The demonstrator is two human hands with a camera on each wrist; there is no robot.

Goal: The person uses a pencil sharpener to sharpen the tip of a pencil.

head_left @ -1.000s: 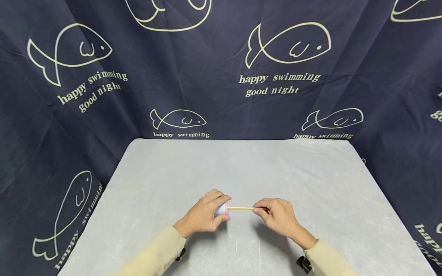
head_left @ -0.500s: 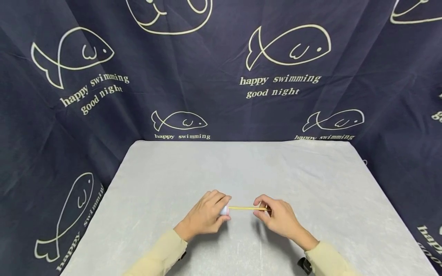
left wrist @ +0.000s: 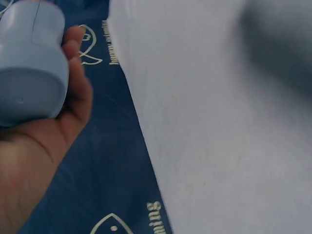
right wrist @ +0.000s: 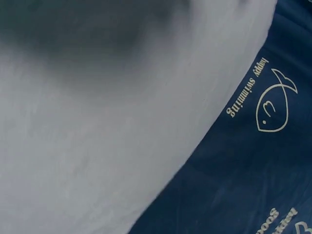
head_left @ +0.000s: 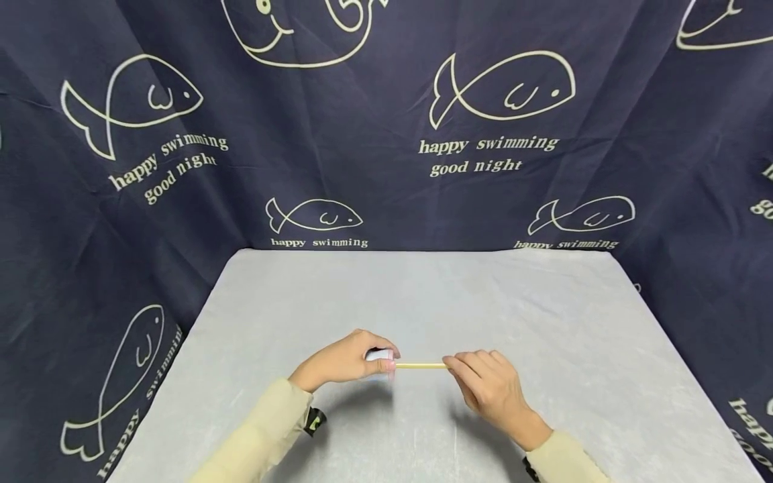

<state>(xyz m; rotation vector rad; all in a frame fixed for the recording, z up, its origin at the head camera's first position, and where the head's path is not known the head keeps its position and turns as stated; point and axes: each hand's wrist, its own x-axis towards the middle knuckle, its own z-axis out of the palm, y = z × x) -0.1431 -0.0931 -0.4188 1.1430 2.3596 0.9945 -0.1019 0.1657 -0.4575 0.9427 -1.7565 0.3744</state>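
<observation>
In the head view my left hand (head_left: 335, 361) grips a light blue pencil sharpener (head_left: 378, 354) with a pink rim, the thumb lying along its near side. The left wrist view shows the sharpener's rounded body and wide flat end (left wrist: 31, 92), with fingers curled round it. A yellow pencil (head_left: 421, 365) runs level from the pink end toward the right; its tip is hidden. My right hand (head_left: 494, 389) pinches the pencil's other end, back of the hand upward. Both hands are raised over the table. No hand shows in the right wrist view, only a dark blur at the top.
A pale grey cloth covers the table (head_left: 423, 295). Dark blue curtains (head_left: 386, 154) with white fish drawings stand behind it and along both sides. Dark wrist bands (head_left: 315, 421) show at the pale sleeves.
My left hand has turned with the sharpener, bringing the thumb to the front. My right fingers, looser round the pencil half a second ago, now pinch it with the hand rolled over.
</observation>
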